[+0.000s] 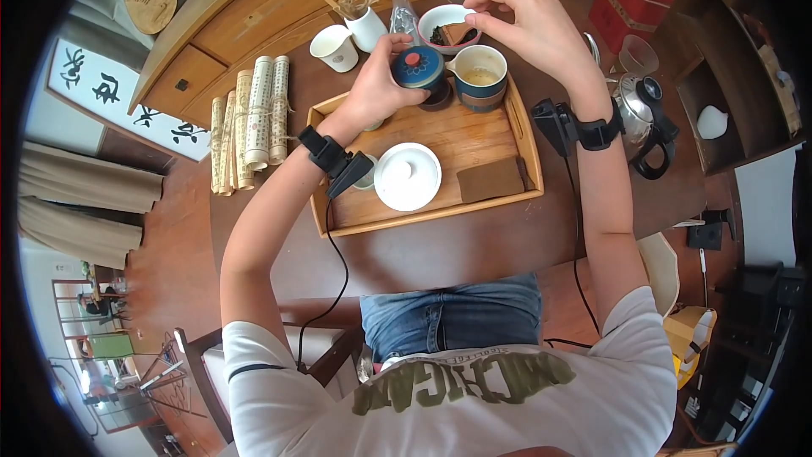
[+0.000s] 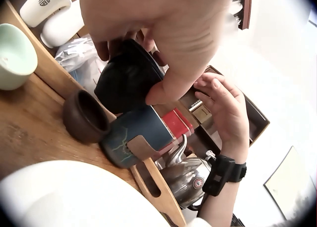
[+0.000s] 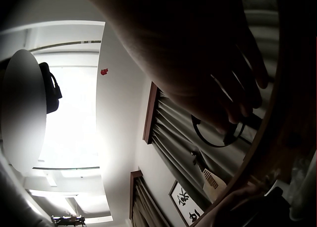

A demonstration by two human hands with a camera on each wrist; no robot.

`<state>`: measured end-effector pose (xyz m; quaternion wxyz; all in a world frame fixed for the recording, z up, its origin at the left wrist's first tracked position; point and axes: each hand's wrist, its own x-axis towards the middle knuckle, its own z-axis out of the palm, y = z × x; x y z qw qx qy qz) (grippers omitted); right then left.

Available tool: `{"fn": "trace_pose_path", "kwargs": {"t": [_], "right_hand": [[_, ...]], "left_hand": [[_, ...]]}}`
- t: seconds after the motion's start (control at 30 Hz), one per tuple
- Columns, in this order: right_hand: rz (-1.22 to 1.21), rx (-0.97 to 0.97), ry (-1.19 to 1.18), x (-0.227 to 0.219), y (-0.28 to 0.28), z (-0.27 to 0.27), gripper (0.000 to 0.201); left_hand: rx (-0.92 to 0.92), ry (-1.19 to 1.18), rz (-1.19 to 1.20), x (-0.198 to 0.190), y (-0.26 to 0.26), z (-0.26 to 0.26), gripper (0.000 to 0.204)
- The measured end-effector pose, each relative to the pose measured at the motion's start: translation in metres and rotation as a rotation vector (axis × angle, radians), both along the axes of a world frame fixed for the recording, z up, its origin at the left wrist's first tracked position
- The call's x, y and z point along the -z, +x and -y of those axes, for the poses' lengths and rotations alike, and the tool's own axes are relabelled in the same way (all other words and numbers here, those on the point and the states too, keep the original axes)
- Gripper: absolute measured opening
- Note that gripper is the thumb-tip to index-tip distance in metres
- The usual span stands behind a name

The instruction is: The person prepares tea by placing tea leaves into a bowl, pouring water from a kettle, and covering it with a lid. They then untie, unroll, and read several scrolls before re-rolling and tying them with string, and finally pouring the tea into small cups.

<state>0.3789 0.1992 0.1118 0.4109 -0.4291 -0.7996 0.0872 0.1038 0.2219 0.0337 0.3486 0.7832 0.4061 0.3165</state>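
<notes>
My left hand (image 1: 378,85) grips a small dark pot (image 2: 126,78) at the side. On its blue lid (image 1: 420,68), seen in the head view, there is a red knob. In the left wrist view the pot is tilted above a small dark brown cup (image 2: 85,116). Beside it stands a blue cup (image 1: 480,76) with a brown band and pale liquid inside. My right hand (image 1: 534,34) hovers with loosely bent fingers, thumb and fingertips right at the rim of a white bowl (image 1: 431,20). Dark leaves and a brown flat piece (image 1: 455,34) lie in that bowl.
A wooden tray (image 1: 381,222) carries a white lid (image 1: 408,176) and a folded brown cloth (image 1: 492,181). Rolled scrolls (image 1: 258,110) lie at left. Behind are a white pitcher (image 1: 334,49) and a tool holder (image 1: 368,30). A metal kettle (image 1: 634,114) stands at right.
</notes>
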Motion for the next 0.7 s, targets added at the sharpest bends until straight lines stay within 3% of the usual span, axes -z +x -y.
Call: {"fn": "trace_pose_path", "kwargs": {"t": [0.13, 0.7], "right_hand": [[0.017, -0.037, -0.117, -0.0012, 0.0013, 0.0014, 0.037], [0.080, -0.074, -0.126, 0.0008, 0.0015, 0.0022, 0.045]], "left_hand": [[-0.022, 0.007, -0.074, 0.0028, 0.0030, 0.0037, 0.091], [-0.010, 0.013, -0.186, 0.0037, 0.0087, 0.0032, 0.098]]}}
